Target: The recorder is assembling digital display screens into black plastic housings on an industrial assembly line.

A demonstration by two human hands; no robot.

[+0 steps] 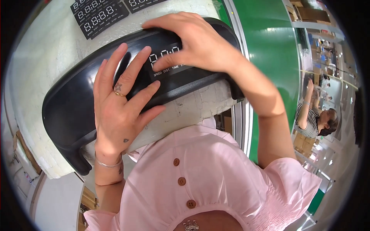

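Observation:
A long black plastic console housing (73,104) with curved ends lies across the padded work surface. Set in its middle is a dark rectangular display label (169,74) with white segment digits and small lettering. My left hand (119,100) lies on the housing left of the label, its fingers spread and their tips close to the label's left edge. Across the label reaches my right hand (202,44): its thumb is on the label's face, and the other fingers stretch toward the housing's far edge. The right hand covers the label's upper right part.
Several similar dark display labels (102,19) lie beyond the housing on the pale, wrapped work surface (38,57). To the right, past a metal rail (246,127), runs a green surface (269,50). Farther right a person in a striped top (312,121) works near cardboard boxes.

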